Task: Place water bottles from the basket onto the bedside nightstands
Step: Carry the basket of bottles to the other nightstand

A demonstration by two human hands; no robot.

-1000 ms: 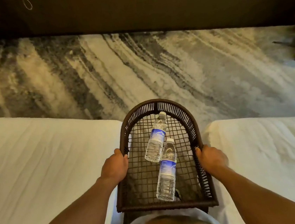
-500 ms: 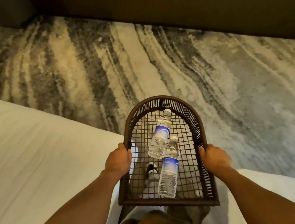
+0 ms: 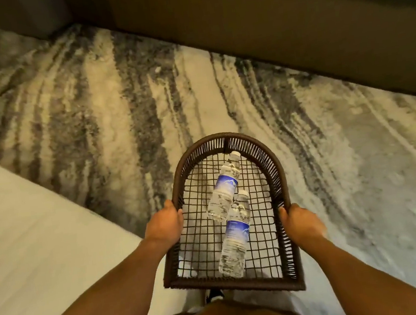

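Note:
I carry a dark brown woven basket [image 3: 278, 172] with an open mesh floor in front of me, above the carpet. My left hand [image 3: 164, 225] grips its left rim and my right hand [image 3: 299, 220] grips its right rim. Two clear water bottles with blue labels lie on the mesh: the far bottle [image 3: 224, 187] points its cap at the curved front rim, and the near bottle [image 3: 234, 237] lies just behind it, touching it. No nightstand is in view.
A white bed [image 3: 37, 241] fills the lower left. Grey and cream streaked carpet [image 3: 220, 91] covers the floor ahead and to the right. A long dark brown furniture base [image 3: 277, 27] runs along the far edge.
The view has swung and moved: the white bed on the right has left the frame, and the basket now hangs over carpet beside the left bed. Both hands keep their grip on it.

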